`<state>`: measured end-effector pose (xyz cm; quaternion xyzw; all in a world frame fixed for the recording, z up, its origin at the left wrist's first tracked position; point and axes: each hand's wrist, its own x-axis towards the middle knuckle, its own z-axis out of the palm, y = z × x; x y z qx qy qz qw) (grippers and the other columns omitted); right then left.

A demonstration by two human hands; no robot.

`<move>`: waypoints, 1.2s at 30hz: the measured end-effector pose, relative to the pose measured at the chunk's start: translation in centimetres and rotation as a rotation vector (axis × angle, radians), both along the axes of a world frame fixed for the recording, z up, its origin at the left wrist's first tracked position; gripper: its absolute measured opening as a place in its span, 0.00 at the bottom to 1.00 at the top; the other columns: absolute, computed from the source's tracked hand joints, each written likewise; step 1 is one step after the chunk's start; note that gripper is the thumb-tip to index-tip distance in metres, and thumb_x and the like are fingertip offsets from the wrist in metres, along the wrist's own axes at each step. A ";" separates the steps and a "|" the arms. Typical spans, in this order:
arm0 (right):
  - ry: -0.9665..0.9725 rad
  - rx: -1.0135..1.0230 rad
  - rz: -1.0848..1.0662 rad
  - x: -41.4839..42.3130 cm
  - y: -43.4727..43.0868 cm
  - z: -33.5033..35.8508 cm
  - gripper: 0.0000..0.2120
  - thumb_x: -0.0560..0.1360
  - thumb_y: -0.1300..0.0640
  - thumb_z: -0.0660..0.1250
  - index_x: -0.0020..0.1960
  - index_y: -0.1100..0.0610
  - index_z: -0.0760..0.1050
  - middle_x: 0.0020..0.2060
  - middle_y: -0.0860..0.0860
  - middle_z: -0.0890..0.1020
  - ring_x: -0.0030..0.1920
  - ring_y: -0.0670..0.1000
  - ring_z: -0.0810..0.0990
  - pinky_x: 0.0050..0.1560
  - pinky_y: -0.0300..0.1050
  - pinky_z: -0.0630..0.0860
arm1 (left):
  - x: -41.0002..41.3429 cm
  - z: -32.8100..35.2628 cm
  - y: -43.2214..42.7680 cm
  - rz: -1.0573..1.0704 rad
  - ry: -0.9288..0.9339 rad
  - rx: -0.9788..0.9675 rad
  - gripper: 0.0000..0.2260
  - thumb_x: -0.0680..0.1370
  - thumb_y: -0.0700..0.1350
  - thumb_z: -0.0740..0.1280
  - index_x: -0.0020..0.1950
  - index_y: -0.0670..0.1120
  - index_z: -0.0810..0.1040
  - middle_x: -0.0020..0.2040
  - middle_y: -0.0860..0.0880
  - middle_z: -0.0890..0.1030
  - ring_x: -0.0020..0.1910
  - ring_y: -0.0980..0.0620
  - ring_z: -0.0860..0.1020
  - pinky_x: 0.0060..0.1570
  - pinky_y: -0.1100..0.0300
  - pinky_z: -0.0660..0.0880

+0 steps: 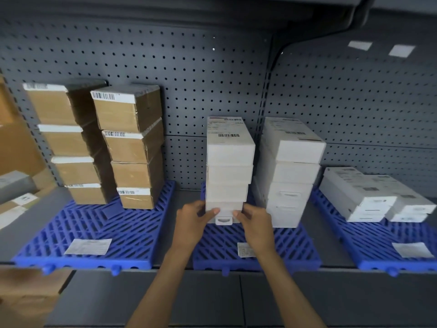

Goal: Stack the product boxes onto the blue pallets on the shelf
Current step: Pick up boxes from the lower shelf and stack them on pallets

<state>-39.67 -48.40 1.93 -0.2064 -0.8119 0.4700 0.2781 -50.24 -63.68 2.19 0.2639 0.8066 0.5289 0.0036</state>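
The white stack (229, 171) stands upright on the middle blue pallet (290, 242), straight ahead of both hands, its long axis vertical. Its bottom box (224, 213) is gripped at either front corner, by the left hand (193, 224) and the right hand (256, 227), both equally near. A taller white stack (287, 171) stands just beside it on the right.

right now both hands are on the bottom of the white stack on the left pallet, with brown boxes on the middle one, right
Not quite. The head view shows the left hand and right hand on the bottom of the white stack, but that stack stands on the middle pallet. The brown boxes are on the left pallet.
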 end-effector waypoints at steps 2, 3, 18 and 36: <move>0.006 0.030 -0.020 0.0 0.1 -0.3 0.09 0.79 0.57 0.72 0.42 0.60 0.83 0.34 0.54 0.84 0.34 0.42 0.75 0.36 0.32 0.71 | 0.4 -0.2 -0.1 0.006 0.022 0.004 0.12 0.75 0.52 0.76 0.50 0.43 0.86 0.44 0.54 0.87 0.42 0.64 0.83 0.38 0.66 0.77; 0.016 0.037 -0.019 0.2 0.1 -0.3 0.12 0.79 0.57 0.72 0.39 0.61 0.81 0.32 0.54 0.82 0.33 0.40 0.72 0.34 0.33 0.68 | 0.6 -0.2 -0.1 0.010 0.030 0.010 0.12 0.75 0.52 0.76 0.49 0.44 0.86 0.43 0.55 0.87 0.41 0.64 0.83 0.38 0.65 0.77; 0.116 -0.004 0.067 2.0 0.3 0.1 0.14 0.76 0.59 0.75 0.34 0.47 0.81 0.26 0.35 0.78 0.29 0.35 0.74 0.36 0.26 0.70 | 1.8 -1.2 -0.6 0.017 0.016 0.082 0.21 0.72 0.62 0.73 0.55 0.47 0.86 0.48 0.56 0.87 0.47 0.61 0.84 0.48 0.49 0.83; 0.125 -0.092 0.151 2.9 0.8 1.4 0.14 0.74 0.57 0.77 0.57 0.45 0.84 0.49 0.37 0.87 0.53 0.39 0.85 0.57 0.40 0.81 | 2.0 0.1 -1.4 -0.076 0.033 0.093 0.27 0.72 0.63 0.73 0.66 0.51 0.81 0.53 0.67 0.84 0.55 0.67 0.81 0.57 0.64 0.79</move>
